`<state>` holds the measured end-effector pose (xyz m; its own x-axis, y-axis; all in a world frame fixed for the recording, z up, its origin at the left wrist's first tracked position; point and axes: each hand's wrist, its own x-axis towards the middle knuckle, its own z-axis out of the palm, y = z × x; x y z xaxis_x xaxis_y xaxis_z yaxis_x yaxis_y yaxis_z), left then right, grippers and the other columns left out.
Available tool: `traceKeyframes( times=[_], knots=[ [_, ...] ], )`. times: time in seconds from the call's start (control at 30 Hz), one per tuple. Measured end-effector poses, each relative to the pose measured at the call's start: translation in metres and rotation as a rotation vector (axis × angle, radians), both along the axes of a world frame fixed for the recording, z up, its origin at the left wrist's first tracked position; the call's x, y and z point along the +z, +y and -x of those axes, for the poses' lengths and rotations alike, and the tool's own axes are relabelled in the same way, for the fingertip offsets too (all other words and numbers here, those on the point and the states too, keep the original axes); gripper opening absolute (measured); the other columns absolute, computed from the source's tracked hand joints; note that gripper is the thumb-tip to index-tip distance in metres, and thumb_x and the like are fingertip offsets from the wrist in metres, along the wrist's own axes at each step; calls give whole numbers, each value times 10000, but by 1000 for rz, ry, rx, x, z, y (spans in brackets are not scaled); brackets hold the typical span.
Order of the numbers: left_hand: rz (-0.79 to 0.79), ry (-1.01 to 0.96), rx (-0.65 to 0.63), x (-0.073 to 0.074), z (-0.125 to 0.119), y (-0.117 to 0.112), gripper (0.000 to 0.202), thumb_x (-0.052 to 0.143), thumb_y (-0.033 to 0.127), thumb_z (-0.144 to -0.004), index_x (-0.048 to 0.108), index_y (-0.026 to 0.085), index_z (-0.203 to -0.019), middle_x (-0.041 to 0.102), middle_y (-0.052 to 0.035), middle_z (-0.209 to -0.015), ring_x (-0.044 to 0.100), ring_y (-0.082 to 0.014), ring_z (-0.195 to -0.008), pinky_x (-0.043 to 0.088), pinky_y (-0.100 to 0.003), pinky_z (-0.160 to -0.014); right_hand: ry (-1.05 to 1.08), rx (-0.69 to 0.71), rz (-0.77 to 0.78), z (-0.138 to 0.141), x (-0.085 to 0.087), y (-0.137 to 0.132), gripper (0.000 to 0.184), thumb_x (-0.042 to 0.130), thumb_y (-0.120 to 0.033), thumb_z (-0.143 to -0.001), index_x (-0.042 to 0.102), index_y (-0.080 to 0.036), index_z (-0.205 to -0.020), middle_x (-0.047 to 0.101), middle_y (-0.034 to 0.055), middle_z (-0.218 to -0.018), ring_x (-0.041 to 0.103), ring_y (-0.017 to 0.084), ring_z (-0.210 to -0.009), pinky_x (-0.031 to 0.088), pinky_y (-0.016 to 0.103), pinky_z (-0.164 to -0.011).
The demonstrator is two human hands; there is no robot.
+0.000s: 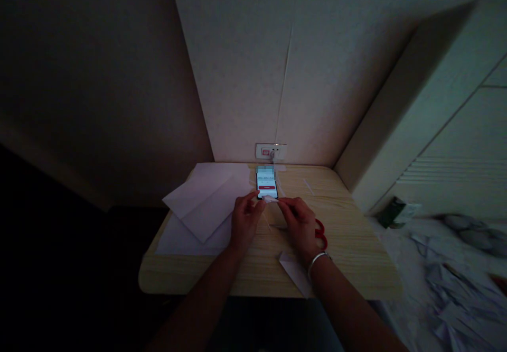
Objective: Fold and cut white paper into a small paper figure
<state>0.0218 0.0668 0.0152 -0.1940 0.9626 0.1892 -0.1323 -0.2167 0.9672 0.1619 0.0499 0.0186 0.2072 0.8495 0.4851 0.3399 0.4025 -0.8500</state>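
A small folded piece of white paper (270, 199) is pinched between my two hands, just in front of a lit phone (266, 180). My left hand (244, 220) grips its left end with thumb and fingertips. On the other end, the fingers of my right hand (299, 225) are closed. Red-handled scissors (321, 235) lie on the table, partly hidden behind my right hand, with the blades pointing left. Below my right wrist rests a cut white paper piece (293, 272). Larger white sheets (209, 204) overlap to the left of my left hand.
The wooden table (352, 257) has rounded corners and stands against the wall. A wall socket (271, 151) with a plug and white cable sits above its back edge. Thin paper strips (308, 186) lie on the tabletop. Crumpled papers (463, 304) are heaped at the lower right.
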Motion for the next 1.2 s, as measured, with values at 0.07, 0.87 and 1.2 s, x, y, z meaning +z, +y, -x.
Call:
traceKeyframes(
  times=[0.07,0.87,1.2],
  knots=[
    [72,-118,-100,0,0,0,410,683,412,-701,654,181,-1040,634,-22,-790,559,-110,-637,465,-231,-608,-33,7,0,0,-1,-1,121,594,-316,-816,685,-264,-877,658,29,-810,590,198,-750,465,337,-713],
    [86,-281,-224,-4,-3,4,569,709,246,-677,488,207,-1200,674,-60,-974,636,-174,-869,521,-299,-750,395,245,310,6,-9,10,270,623,-334,-756,556,-214,-988,621,2,-771,594,133,-681,477,209,-494],
    [120,-362,-236,-7,-4,3,497,715,303,-681,548,178,-1133,653,-93,-1074,634,-202,-926,522,-330,-773,414,288,369,6,-9,10,316,641,-288,-726,549,-212,-1018,595,-28,-712,552,98,-580,462,191,-478]
  ],
)
